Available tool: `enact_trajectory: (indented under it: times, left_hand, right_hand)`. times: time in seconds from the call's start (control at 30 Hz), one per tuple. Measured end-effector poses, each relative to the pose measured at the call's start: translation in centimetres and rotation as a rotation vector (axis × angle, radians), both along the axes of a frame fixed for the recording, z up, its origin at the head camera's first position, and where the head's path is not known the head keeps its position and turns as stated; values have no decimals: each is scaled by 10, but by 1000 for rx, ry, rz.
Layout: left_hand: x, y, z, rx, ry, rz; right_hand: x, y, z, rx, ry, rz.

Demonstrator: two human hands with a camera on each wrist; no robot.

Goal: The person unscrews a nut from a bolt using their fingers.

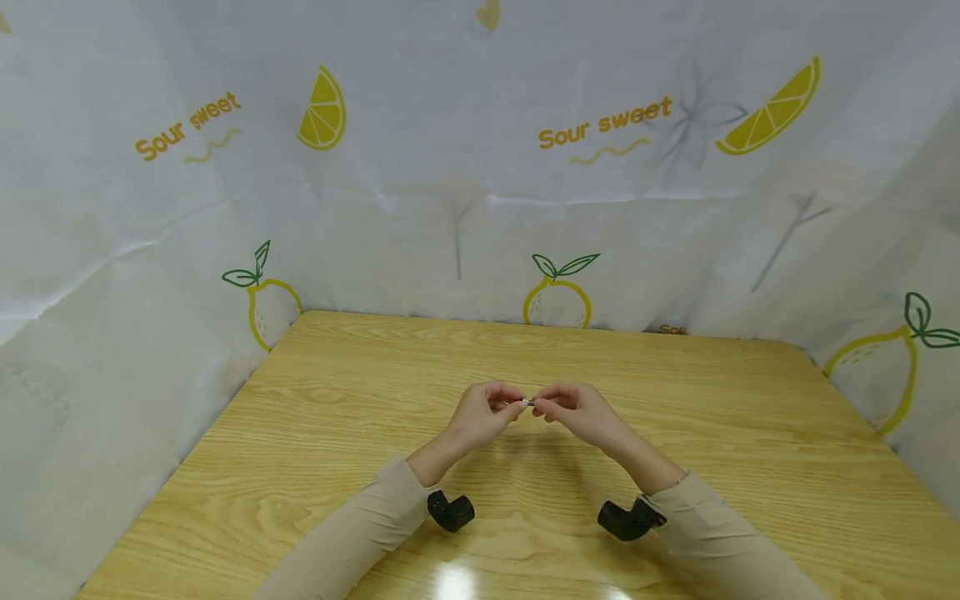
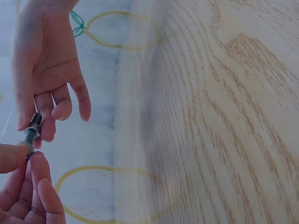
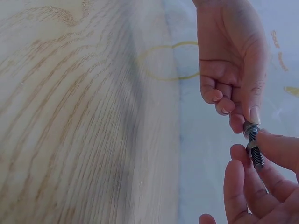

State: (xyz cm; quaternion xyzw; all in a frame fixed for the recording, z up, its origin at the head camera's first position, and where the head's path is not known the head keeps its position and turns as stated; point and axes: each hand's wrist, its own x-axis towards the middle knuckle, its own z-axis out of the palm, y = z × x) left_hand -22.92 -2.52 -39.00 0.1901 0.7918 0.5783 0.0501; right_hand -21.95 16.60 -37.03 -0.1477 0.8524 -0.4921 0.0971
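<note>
My left hand [image 1: 480, 414] pinches the head end of a small metal bolt [image 3: 258, 162] between thumb and fingers, above the table. The bolt's dark threaded shank points toward my right hand [image 1: 588, 414]. Partway along the thread sits a hex nut [image 3: 252, 145], and the right thumb and index finger are around it. In the left wrist view the bolt [image 2: 30, 136] is tilted, its free end rising between the right fingertips. The remaining right fingers are loosely bent. The left fingertips hide most of the bolt's head.
A wood-grain table [image 1: 360, 367] lies beneath both hands. White curtain [image 1: 450, 150] printed with lemons and lettering surrounds its back and sides. Black wrist-camera mounts [image 1: 452, 512] jut inward from both cuffs.
</note>
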Motion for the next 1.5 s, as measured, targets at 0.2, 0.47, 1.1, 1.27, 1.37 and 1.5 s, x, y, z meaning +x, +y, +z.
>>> enact_trajectory:
  times: [0.2, 0.47, 1.1, 1.27, 1.37, 1.5]
  left_hand:
    - [0, 0, 0, 8, 3, -1]
    - [-2, 1, -1, -7, -2, -4]
    - [-2, 0, -1, 2, -7, 3]
    - [-1, 0, -1, 9, -1, -3]
    - [-1, 0, -1, 11, -2, -5]
    - [-2, 0, -1, 6, -9, -4]
  right_hand:
    - [0, 1, -1, -34, 43, -3]
    - [-1, 1, 0, 6, -4, 25]
    - [0, 1, -1, -25, -9, -6]
    - [0, 1, -1, -51, 33, -10]
    - [1, 0, -1, -59, 35, -26]
    - [1, 0, 0, -39, 16, -36]
